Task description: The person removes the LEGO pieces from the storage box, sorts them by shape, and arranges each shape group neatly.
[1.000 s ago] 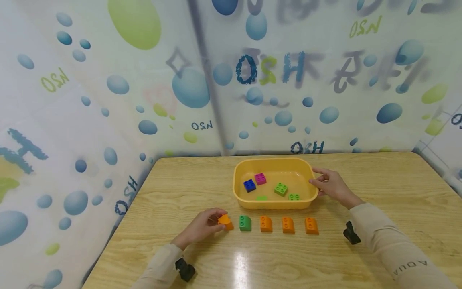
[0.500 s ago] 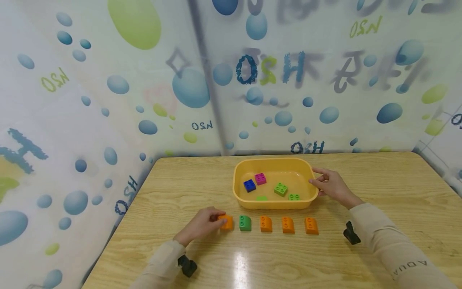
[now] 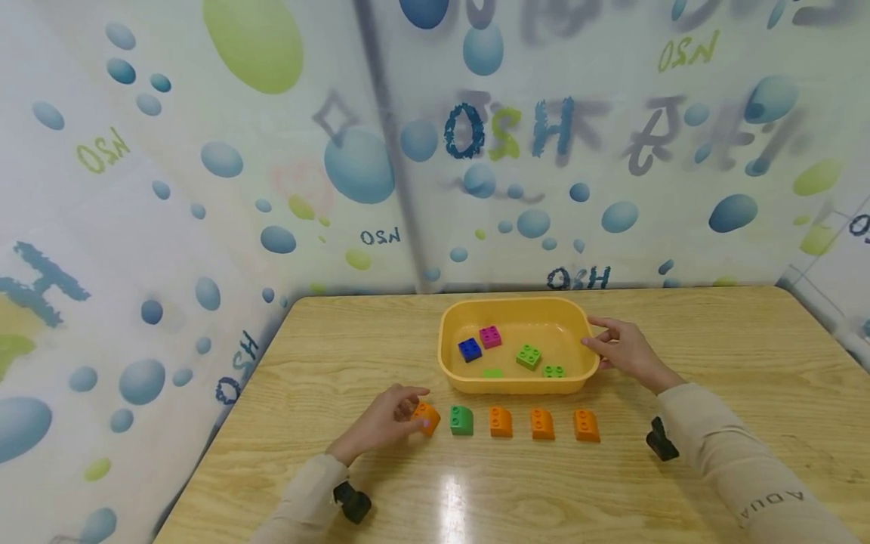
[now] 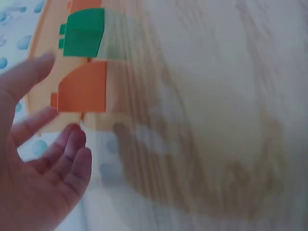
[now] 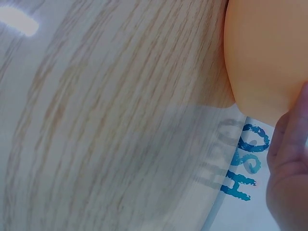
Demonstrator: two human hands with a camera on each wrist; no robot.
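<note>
My left hand [image 3: 381,423] is around the orange curved toy brick [image 3: 429,414] at the left end of a row on the table. In the left wrist view the thumb stands off from this brick [image 4: 83,90], and a fingertip is right at its studded side. The other fingers are loosely bent below it. Beside it sits a green curved brick [image 3: 462,421], then three more orange bricks [image 3: 501,422]. My right hand [image 3: 627,353] grips the right end of a yellow plastic tub [image 3: 516,386], thumb at the rim and fingers along the outside.
Inside the tub lie a blue brick [image 3: 470,349], a magenta brick [image 3: 490,336] and several light green bricks [image 3: 529,357], some partly hidden by the near wall. The wooden table [image 3: 544,499] ends at a patterned wall sheet [image 3: 421,204] behind.
The left-end orange brick has been set down and turned in line with the row. My left fingers have loosened from it. The right hand and tub have not moved.
</note>
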